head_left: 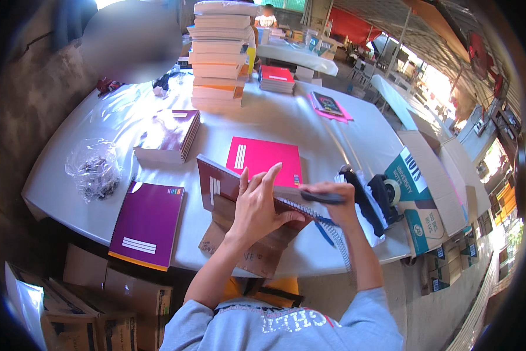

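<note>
At the near edge of the white worktop [333,140], the left hand [257,205] lay flat with fingers spread and pointing away from the person, pressing down on a dark red spiral-bound notebook [216,186] that stood tilted up on brown cardboard [248,251]. The left forearm rose steeply from the lower edge, elbow bent. The right hand [336,202] was curled shut at the notebook's right end, pinching a dark pen-like tool [322,197] beside the silver wire spiral [336,237], which trailed down past the worktop's edge. Just behind the notebook lay a bright pink notebook [265,159], flat. A purple notebook [148,225] overhung the near left edge. A black tape dispenser [377,199] sat just right of the right hand.
</note>
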`<state>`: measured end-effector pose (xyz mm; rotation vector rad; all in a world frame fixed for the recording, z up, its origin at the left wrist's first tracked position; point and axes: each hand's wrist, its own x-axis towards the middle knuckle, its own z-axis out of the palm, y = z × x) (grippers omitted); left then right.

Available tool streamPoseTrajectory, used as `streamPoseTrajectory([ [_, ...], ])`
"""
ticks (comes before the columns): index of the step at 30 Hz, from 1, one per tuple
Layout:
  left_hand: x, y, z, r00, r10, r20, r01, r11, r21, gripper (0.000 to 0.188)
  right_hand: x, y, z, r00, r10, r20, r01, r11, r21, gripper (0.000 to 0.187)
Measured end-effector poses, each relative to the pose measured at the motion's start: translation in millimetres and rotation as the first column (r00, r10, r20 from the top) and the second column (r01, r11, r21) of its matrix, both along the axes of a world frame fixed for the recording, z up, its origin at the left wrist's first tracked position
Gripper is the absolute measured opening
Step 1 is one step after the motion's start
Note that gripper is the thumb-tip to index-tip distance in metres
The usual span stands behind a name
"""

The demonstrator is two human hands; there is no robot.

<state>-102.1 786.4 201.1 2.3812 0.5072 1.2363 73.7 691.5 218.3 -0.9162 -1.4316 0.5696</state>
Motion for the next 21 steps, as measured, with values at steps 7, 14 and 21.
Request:
streamPoseTrajectory([
  [7,-24.1,-9.9,9.7,0.972,0.027,0.232,-0.068,0.983,0.173,0.085,56.8,0.7,-43.3,0.955,-0.261,0.139,0.288,0.929,-0.232,0.029],
  [14,-147.1,-66.7,-169.3,0.598,-0.795,-0.099,0.112,0.205,-0.972,0.053,31.9,-30.6,-103.3,0.83,-0.146,-0.539,0.062,0.983,-0.17,0.024],
  [21,-115.1,-23.3,-239.5,0.978,0.029,-0.204,-0.139,0.825,-0.548,0.05,-8.6,-72.7,-154.8,0.496,-0.294,-0.817,0.158,0.956,-0.248,0.045],
])
